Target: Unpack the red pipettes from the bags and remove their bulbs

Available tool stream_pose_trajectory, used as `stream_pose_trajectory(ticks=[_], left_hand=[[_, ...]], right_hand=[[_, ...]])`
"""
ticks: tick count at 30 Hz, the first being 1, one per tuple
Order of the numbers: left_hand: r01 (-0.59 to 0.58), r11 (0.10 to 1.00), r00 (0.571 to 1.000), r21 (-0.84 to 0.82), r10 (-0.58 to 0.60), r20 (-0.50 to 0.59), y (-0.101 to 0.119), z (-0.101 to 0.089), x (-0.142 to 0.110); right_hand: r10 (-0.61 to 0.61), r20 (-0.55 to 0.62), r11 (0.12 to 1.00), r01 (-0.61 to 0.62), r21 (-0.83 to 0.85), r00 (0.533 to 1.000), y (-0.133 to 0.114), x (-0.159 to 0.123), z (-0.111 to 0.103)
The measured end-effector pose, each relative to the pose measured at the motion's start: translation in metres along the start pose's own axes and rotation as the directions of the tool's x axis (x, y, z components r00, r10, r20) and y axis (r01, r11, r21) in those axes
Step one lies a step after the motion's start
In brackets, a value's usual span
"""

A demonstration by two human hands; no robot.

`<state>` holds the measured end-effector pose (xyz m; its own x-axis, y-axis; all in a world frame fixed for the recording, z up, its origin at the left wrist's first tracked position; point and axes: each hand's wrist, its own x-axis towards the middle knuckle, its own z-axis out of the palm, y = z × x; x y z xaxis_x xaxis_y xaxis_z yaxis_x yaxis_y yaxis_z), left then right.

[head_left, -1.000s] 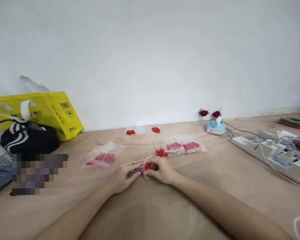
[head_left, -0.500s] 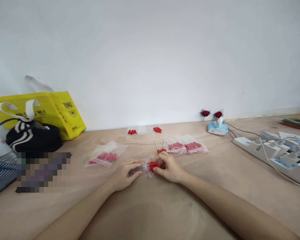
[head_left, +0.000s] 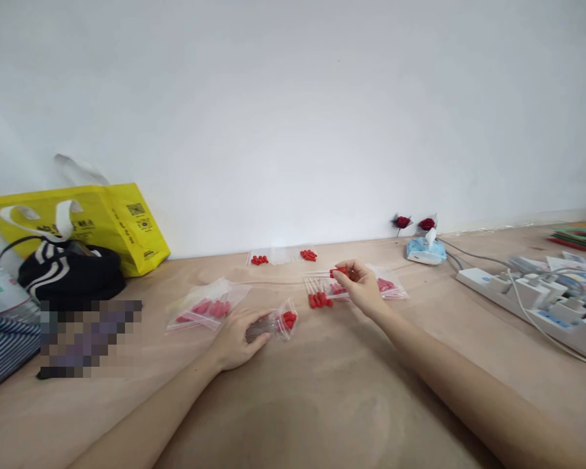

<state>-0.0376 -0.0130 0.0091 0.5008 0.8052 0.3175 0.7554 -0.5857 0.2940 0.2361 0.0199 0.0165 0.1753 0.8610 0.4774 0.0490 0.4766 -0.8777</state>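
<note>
My left hand [head_left: 239,340] is closed around a clear plastic bag [head_left: 285,333]. Red ends of thin sticks [head_left: 287,319] show at the bag's right side. Farther right, my right hand [head_left: 359,286] pinches a red-ended stick or sticks [head_left: 338,272], with the pale shaft pointing left; how many cannot be told. Just left of that hand, a group of loose red-tipped sticks [head_left: 321,299] lies on the table, red ends towards me. Zip bags with red-ended sticks [head_left: 385,284] lie partly hidden behind the right hand. More filled zip bags [head_left: 208,309] overlap beyond my left hand.
Near the wall lie small bags with red tips [head_left: 273,255]. A yellow bag [head_left: 127,228] and black pouch [head_left: 75,273] stand left. On the right are a tissue pack [head_left: 426,251], two dark red artificial roses [head_left: 426,223] and a power strip [head_left: 488,286] with plugs and cables.
My right hand has left the bag and moved right and away from me, now holding red-ended stick or sticks. My left hand has kept hold of the bag, nearly in place.
</note>
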Motion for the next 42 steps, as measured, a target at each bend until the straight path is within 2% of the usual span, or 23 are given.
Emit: stream_pose_trajectory(ticks=[1, 3, 5, 6, 8, 9, 10, 12, 15, 17, 21, 23, 25, 27, 29, 32, 35, 38, 40, 42], left_hand=[[0.010, 1.000, 1.000, -0.004, -0.010, -0.021, -0.001, -0.001, 0.000], [0.028, 0.999, 0.997, -0.039, -0.031, -0.068, 0.000, -0.004, 0.001], [0.064, 0.993, 0.990, -0.099, -0.076, -0.120, 0.006, -0.008, 0.007], [0.096, 0.985, 0.984, -0.140, -0.115, -0.136, 0.009, -0.010, 0.012], [0.198, 0.941, 0.968, -0.274, -0.232, -0.099, 0.015, -0.011, 0.026], [0.255, 0.903, 0.956, -0.345, -0.289, -0.049, 0.016, -0.010, 0.035], [0.320, 0.850, 0.939, -0.419, -0.342, 0.024, 0.016, -0.007, 0.044], [0.381, 0.789, 0.920, -0.482, -0.377, 0.110, 0.013, 0.002, 0.063], [0.446, 0.720, 0.890, -0.532, -0.418, 0.181, 0.009, 0.019, 0.088], [0.482, 0.668, 0.871, -0.566, -0.437, 0.226, 0.009, 0.027, 0.099], [0.527, 0.590, 0.842, -0.611, -0.458, 0.285, 0.012, 0.033, 0.113], [0.544, 0.566, 0.831, -0.620, -0.466, 0.303, 0.013, 0.035, 0.116], [0.555, 0.548, 0.823, -0.626, -0.471, 0.318, 0.015, 0.037, 0.118], [0.560, 0.534, 0.818, -0.633, -0.474, 0.324, 0.018, 0.040, 0.120], [0.559, 0.525, 0.818, -0.642, -0.476, 0.322, 0.021, 0.042, 0.122], [0.554, 0.525, 0.819, -0.646, -0.485, 0.308, 0.024, 0.046, 0.123], [0.556, 0.540, 0.814, -0.632, -0.506, 0.284, 0.023, 0.049, 0.124], [0.565, 0.562, 0.806, -0.604, -0.532, 0.260, 0.019, 0.050, 0.124], [0.568, 0.576, 0.805, -0.587, -0.536, 0.253, 0.017, 0.051, 0.123], [0.563, 0.592, 0.811, -0.577, -0.530, 0.248, 0.017, 0.052, 0.122]], right_hand=[[-0.077, -0.001, 0.994, 0.077, -0.081, 0.997, 0.002, 0.000, 0.001], [-0.258, 0.088, 0.925, 0.272, -0.267, 0.962, 0.007, -0.003, 0.008], [-0.402, 0.265, 0.781, 0.479, -0.400, 0.876, 0.013, -0.007, 0.018], [-0.434, 0.360, 0.699, 0.561, -0.443, 0.826, 0.016, -0.009, 0.024], [-0.419, 0.519, 0.541, 0.664, -0.517, 0.745, 0.020, -0.012, 0.033], [-0.390, 0.571, 0.477, 0.689, -0.545, 0.722, 0.021, -0.012, 0.037], [-0.356, 0.610, 0.431, 0.703, -0.565, 0.708, 0.022, -0.012, 0.040], [-0.303, 0.653, 0.394, 0.715, -0.577, 0.694, 0.021, -0.012, 0.043], [-0.261, 0.678, 0.404, 0.716, -0.569, 0.687, 0.017, -0.012, 0.041], [-0.234, 0.671, 0.455, 0.690, -0.564, 0.703, 0.016, -0.012, 0.036], [-0.166, 0.555, 0.568, 0.539, -0.622, 0.815, 0.016, -0.003, 0.012], [-0.130, 0.483, 0.572, 0.463, -0.677, 0.866, 0.014, 0.002, -0.006], [-0.081, 0.453, 0.545, 0.420, -0.726, 0.888, 0.011, 0.006, -0.024], [-0.045, 0.470, 0.515, 0.423, -0.746, 0.882, 0.010, 0.007, -0.040], [-0.034, 0.518, 0.495, 0.465, -0.734, 0.854, 0.012, 0.006, -0.051], [-0.089, 0.558, 0.483, 0.525, -0.701, 0.825, 0.021, 0.005, -0.056], [-0.193, 0.525, 0.450, 0.550, -0.704, 0.829, 0.031, 0.006, -0.056], [-0.238, 0.479, 0.412, 0.535, -0.738, 0.845, 0.033, 0.007, -0.058], [-0.241, 0.486, 0.350, 0.542, -0.764, 0.840, 0.031, 0.005, -0.063], [-0.234, 0.529, 0.243, 0.576, -0.780, 0.816, 0.029, 0.002, -0.072]])
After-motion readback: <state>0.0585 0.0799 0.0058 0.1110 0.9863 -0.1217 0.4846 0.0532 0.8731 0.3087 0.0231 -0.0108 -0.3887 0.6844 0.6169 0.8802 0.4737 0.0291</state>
